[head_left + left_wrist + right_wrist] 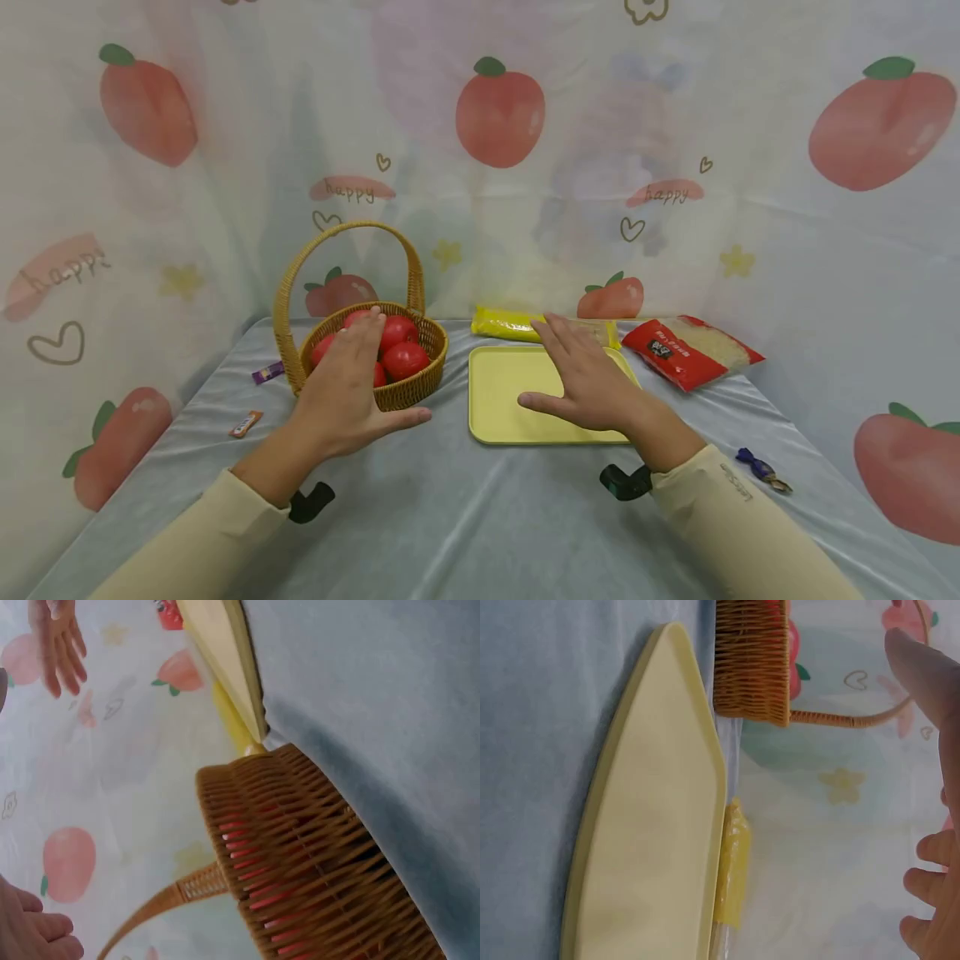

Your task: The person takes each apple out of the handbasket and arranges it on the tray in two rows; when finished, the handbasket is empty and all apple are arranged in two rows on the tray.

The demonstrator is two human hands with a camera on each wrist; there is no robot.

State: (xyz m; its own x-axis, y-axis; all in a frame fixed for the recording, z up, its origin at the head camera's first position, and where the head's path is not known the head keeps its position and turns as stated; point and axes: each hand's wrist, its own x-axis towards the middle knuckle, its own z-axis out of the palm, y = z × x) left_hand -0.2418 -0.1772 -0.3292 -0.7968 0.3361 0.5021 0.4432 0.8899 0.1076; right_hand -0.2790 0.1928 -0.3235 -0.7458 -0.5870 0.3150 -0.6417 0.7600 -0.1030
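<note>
both hands hover flat and holding nothing over a grey table point(465, 517). the left hand point(348, 392), fingers spread wide, is above a wicker basket point(416, 379) of tomatoes point(405, 360) toward the back left edge. the right hand point(588, 383), fingers straight, floats over a bare yellow tray point(498, 400) just beside the basket. judging by this, no tomato has been moved yet

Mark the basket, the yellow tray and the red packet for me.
Basket point(411, 390): head view, front of the woven wall.
Tray point(504, 398): head view, bare floor left of the right hand.
Red packet point(663, 350): head view, red printed end beside the tray.
</note>
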